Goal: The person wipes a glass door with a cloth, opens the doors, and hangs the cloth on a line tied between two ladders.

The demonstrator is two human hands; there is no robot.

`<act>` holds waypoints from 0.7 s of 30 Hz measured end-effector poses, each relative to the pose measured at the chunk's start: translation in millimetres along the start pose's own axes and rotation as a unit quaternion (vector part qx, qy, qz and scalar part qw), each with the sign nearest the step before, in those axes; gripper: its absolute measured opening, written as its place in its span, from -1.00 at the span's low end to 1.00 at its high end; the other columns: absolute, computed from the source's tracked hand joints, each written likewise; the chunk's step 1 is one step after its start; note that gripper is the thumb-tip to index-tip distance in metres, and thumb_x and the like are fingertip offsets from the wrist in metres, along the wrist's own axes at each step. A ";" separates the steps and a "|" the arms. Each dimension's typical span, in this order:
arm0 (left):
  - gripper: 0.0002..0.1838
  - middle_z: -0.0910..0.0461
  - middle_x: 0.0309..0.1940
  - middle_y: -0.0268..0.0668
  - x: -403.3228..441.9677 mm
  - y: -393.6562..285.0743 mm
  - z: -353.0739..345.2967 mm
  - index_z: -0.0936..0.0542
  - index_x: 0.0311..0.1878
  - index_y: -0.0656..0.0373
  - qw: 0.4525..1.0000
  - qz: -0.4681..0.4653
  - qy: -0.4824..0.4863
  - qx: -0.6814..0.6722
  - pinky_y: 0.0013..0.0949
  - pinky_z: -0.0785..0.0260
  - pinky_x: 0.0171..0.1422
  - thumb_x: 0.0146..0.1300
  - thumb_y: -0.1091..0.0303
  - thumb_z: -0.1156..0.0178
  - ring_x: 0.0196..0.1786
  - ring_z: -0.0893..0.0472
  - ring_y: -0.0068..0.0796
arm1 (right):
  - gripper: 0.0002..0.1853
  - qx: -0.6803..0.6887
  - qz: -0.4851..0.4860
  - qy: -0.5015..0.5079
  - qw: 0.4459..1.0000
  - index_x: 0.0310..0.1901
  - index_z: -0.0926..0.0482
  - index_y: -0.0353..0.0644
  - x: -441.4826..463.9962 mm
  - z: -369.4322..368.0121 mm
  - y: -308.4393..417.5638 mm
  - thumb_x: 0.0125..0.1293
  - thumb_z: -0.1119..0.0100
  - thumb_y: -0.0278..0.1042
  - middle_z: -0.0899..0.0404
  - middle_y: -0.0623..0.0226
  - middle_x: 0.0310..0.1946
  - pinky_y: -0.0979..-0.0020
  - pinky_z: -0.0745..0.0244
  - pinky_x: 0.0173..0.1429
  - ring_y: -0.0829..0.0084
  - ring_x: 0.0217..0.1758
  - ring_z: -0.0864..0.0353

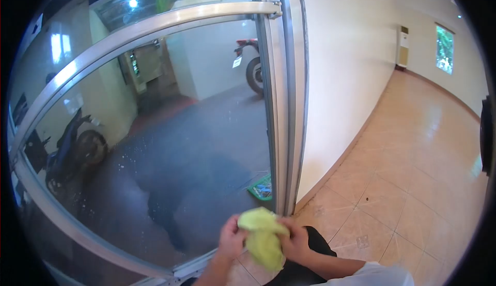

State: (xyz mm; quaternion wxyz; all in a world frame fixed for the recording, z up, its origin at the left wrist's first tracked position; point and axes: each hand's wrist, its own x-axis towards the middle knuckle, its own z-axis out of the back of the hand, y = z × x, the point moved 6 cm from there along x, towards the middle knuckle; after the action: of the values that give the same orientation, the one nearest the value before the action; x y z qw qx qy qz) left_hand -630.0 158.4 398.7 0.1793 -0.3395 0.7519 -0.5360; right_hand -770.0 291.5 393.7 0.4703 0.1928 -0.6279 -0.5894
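Observation:
A crumpled yellow-green cloth [264, 237] is held between my two hands, low in the head view. My left hand [232, 237] grips its left side, and my right hand [297, 239] has fingers closed on its right edge. The cloth bunches at the top and hangs down between them. Just beyond stands a glass door [170, 146] in a metal frame [281, 105]. Water drops and a hazy film show on the glass. Both hands are apart from the pane.
Tiled floor [392, 183] runs along a white wall [341, 69] on the right toward a standing air conditioner [403, 48] and a window [444, 48]. Through the glass show a motorcycle [77, 146], another vehicle's wheel [254, 75] and a green basket [261, 188]. My knee is below my hands.

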 end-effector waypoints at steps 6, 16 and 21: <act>-0.60 -0.54 0.14 -0.29 -8.7 -131.4 -3.4 -0.49 0.22 0.15 0.940 -0.148 -0.153 0.267 -0.44 -0.45 0.11 0.37 0.33 -0.30 0.04 -0.59 -0.50 | -0.78 0.262 0.141 -0.310 0.903 0.13 -0.45 -0.23 141.8 39.2 86.7 0.53 -0.02 -0.41 -0.52 0.27 -0.01 0.45 -0.49 0.13 0.49 0.05 -0.53; -0.57 -0.31 0.37 -0.18 -36.0 -177.8 -8.3 -0.52 0.22 0.20 0.855 -0.295 -0.203 0.374 -0.31 -0.39 0.25 0.36 0.24 -0.30 0.26 -0.46 -0.40 | -0.35 -0.254 0.477 -0.215 0.813 0.42 -0.33 -0.20 289.1 -27.7 234.7 0.42 -0.10 0.02 -0.11 -0.28 0.48 -0.07 -0.05 0.55 -0.22 0.60 0.00; -0.57 -0.32 0.33 -0.17 -40.3 -134.5 27.8 -0.52 0.21 0.22 0.899 -0.193 -0.219 0.327 -0.35 -0.46 0.18 0.36 0.25 -0.31 0.16 -0.53 -0.41 | -0.35 -0.188 0.482 -0.308 0.798 0.40 -0.35 -0.23 340.4 1.8 275.4 0.40 -0.12 0.00 -0.14 -0.30 0.45 -0.11 -0.19 0.46 -0.24 0.53 -0.13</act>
State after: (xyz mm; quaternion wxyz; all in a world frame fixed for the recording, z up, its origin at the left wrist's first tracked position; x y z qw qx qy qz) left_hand -541.2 141.5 509.6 0.3330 -0.5089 0.3961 -0.6879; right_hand -850.0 85.0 771.4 0.5024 -0.4186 -0.6285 -0.4212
